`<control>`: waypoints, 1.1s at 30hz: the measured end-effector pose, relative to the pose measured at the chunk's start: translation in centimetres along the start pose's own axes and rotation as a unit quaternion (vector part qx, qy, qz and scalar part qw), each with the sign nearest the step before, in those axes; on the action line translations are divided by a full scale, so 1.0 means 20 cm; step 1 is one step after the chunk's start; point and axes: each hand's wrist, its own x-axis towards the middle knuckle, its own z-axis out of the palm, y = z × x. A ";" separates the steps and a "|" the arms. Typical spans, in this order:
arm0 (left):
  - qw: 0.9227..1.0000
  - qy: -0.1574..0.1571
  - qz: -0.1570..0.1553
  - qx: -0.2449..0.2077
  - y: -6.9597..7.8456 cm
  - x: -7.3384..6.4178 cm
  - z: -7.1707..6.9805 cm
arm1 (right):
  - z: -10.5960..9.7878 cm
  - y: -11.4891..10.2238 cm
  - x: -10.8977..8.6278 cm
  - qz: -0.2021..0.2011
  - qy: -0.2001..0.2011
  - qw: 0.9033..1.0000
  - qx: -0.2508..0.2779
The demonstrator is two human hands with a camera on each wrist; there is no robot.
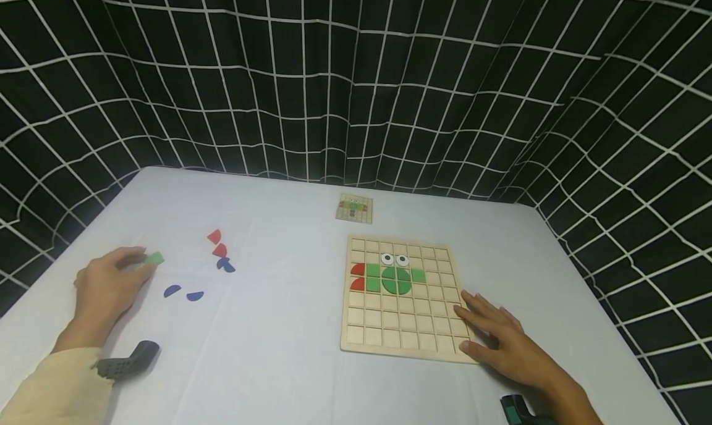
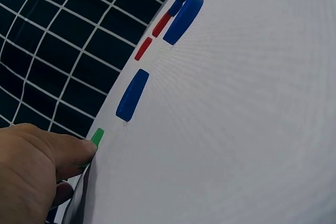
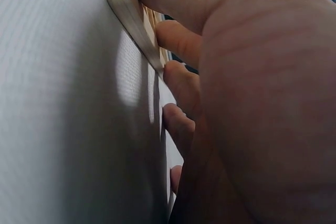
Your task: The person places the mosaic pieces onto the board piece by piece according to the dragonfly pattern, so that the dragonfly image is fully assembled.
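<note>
At the left of the table, my left hand (image 1: 109, 286) pinches a green square tile (image 1: 154, 259) between thumb and fingers; the tile's end also shows past the thumb in the left wrist view. My right hand (image 1: 503, 345) rests with spread fingers at the lower right edge of a wooden grid board (image 1: 384, 337), thumb and fingertips touching its border. Set in the board are red quarter-round tiles (image 1: 358, 283), green square tiles (image 1: 373, 277), a green circle of quarter pieces (image 1: 397, 281) and two white eye tiles (image 1: 402, 260).
Right of the left hand lie blue half-round pieces (image 1: 195, 296), two red quarter-rounds (image 1: 220, 250) and a small blue cluster (image 1: 225, 264). Behind the board is a small pattern card (image 1: 354, 208) with a similar grid picture. A black curtain with white grid lines (image 1: 334, 91) encloses the white table (image 1: 267, 351).
</note>
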 end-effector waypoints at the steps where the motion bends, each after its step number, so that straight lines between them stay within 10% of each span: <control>1: 1.000 -0.001 -0.003 -0.002 0.00 -0.01 0.00 | 0.01 0.00 -0.01 -0.005 0.003 1.000 0.002; 11: 0.997 0.057 0.027 -0.052 0.13 -0.05 -0.07 | 0.03 -0.01 -0.03 -0.016 0.019 1.000 0.006; 21: 0.986 0.083 0.123 -0.071 0.42 -0.18 -0.10 | 0.04 -0.01 0.00 0.006 0.004 1.000 0.004; 24: 0.972 0.097 0.191 -0.098 0.55 -0.24 -0.06 | 0.03 0.00 -0.01 -0.013 0.013 1.000 -0.004; 30: 0.907 0.122 0.373 -0.151 0.79 -0.28 0.08 | 0.00 0.02 0.00 -0.031 0.020 0.999 -0.011; 33: 0.886 0.103 0.416 -0.180 0.89 -0.30 0.16 | 0.00 0.02 0.00 -0.028 0.017 0.999 -0.013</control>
